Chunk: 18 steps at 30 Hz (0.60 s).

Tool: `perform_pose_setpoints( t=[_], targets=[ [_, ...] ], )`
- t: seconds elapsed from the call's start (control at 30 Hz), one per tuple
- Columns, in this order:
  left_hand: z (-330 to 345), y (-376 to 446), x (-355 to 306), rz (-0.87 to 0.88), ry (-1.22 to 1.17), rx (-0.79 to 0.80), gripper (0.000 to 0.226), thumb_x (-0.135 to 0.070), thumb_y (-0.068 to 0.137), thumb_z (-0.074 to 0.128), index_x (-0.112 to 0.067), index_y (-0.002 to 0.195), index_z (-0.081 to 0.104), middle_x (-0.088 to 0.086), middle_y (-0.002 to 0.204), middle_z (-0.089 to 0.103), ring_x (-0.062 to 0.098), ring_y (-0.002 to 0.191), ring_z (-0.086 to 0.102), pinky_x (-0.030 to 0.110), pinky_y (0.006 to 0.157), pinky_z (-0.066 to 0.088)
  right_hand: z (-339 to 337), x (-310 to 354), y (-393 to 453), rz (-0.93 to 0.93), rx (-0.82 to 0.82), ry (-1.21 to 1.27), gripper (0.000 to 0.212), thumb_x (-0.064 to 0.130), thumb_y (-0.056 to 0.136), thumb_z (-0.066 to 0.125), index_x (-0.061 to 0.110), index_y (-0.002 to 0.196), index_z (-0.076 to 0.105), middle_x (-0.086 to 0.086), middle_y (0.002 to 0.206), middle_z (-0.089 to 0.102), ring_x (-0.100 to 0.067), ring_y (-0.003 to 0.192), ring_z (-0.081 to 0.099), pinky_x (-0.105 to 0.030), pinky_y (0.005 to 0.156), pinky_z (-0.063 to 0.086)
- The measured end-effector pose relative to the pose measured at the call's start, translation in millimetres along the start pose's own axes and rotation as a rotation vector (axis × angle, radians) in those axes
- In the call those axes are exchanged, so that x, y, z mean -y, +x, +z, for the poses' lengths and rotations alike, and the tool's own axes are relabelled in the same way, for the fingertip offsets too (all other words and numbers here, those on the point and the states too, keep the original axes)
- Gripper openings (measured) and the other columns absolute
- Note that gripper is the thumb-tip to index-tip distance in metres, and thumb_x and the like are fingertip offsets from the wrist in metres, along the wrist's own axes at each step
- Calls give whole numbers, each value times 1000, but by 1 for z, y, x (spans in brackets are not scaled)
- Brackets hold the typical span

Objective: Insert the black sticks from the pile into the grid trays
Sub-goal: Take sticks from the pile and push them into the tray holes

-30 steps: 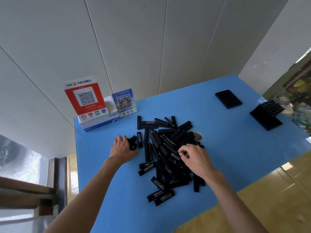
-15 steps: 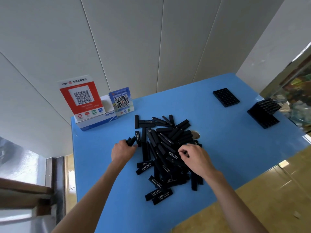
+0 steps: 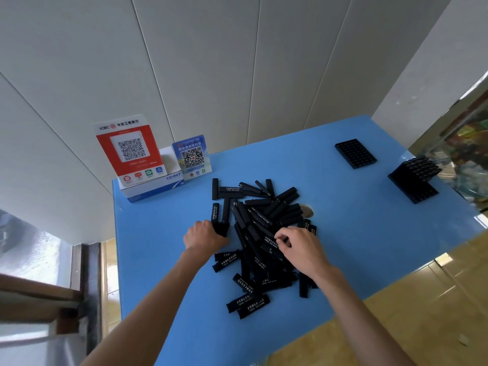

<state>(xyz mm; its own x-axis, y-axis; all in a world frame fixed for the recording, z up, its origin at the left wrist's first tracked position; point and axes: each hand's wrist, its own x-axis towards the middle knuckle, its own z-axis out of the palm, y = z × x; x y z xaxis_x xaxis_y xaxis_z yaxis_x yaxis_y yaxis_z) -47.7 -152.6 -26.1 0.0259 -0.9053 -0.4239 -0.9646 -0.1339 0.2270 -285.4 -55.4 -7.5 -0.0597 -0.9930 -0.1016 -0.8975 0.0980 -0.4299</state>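
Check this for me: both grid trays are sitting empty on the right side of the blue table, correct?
Not quite. In the head view only the far tray is empty; the near tray already holds upright sticks at its back. Both do sit on the right side of the blue table.

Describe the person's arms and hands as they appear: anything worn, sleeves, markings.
Both forearms are bare, with no sleeve in view. The left hand and right hand wear no gloves; no watch, bracelet or ring shows. No markings are visible on either arm.
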Motion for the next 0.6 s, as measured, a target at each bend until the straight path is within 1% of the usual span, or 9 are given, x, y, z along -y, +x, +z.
perform_pose_setpoints(
  t=[0.13, 0.2, 0.27, 0.33, 0.4, 0.47, 0.53, 0.6],
  targets=[
    [-2, 0, 12, 13, 54, -2, 29, -34, 74, 69, -14, 72, 47, 1, 74, 52, 16, 62, 47, 24, 50, 37, 7, 18, 6, -22, 13, -14, 8, 25, 95, 66, 24, 99, 72, 15, 97, 69, -2, 75, 61, -21, 67, 53],
    [-1, -1, 25, -18, -33, -16, 28, -35, 73, 69, -13, 73, 51, 3, 75, 56, 17, 61, 50, 24, 50, 38, 11, 29, 9, -21, 19, -30, 10, 29, 95, 66, 24, 102, 71, 13, 97, 69, -4, 79, 63, -24, 70, 54],
    [-1, -1, 42, -82, -288, 15, 30, -36, 74, 72, -10, 76, 57, 3, 71, 60, 18, 58, 54, 24, 47, 39, 16, 39, 13, -7, 18, -55, 18, 35, 94, 66, 23, 107, 68, 11, 101, 68, -9, 89, 66, -25, 72, 53],
    [-2, -4, 57, -128, -673, 87, 28, -31, 76, 75, -7, 77, 61, 5, 65, 60, 18, 53, 51, 24, 45, 38, 23, 47, 18, 16, 11, -72, 29, 42, 93, 66, 21, 113, 64, 8, 107, 66, -12, 96, 65, -28, 75, 54],
    [-6, -10, 72, -191, -1015, 169, 23, -21, 78, 75, -6, 75, 58, 6, 62, 56, 17, 48, 43, 25, 44, 35, 29, 55, 24, 55, 2, -97, 39, 48, 91, 65, 18, 117, 61, 4, 113, 63, -16, 102, 63, -30, 78, 54],
    [-9, -20, 84, -239, -1255, 216, 20, -15, 80, 73, -6, 77, 56, 7, 62, 52, 18, 48, 41, 26, 44, 34, 36, 64, 32, 108, 12, -137, 53, 54, 90, 64, 13, 123, 57, -2, 120, 60, -20, 109, 61, -32, 82, 53],
    [-12, -31, 95, -255, -1421, 233, 18, -12, 82, 72, -3, 85, 57, 8, 63, 50, 23, 51, 51, 27, 45, 44, 43, 73, 38, 165, 32, -170, 69, 59, 87, 65, 8, 132, 50, -7, 126, 56, -23, 115, 58, -34, 85, 52],
    [-14, -42, 101, -258, -1533, 238, 16, -9, 87, 68, 1, 95, 59, 9, 64, 50, 32, 66, 67, 27, 50, 54, 51, 80, 43, 204, 43, -192, 78, 59, 86, 66, 4, 135, 44, -10, 130, 51, -24, 116, 56, -34, 84, 54]
  ],
)
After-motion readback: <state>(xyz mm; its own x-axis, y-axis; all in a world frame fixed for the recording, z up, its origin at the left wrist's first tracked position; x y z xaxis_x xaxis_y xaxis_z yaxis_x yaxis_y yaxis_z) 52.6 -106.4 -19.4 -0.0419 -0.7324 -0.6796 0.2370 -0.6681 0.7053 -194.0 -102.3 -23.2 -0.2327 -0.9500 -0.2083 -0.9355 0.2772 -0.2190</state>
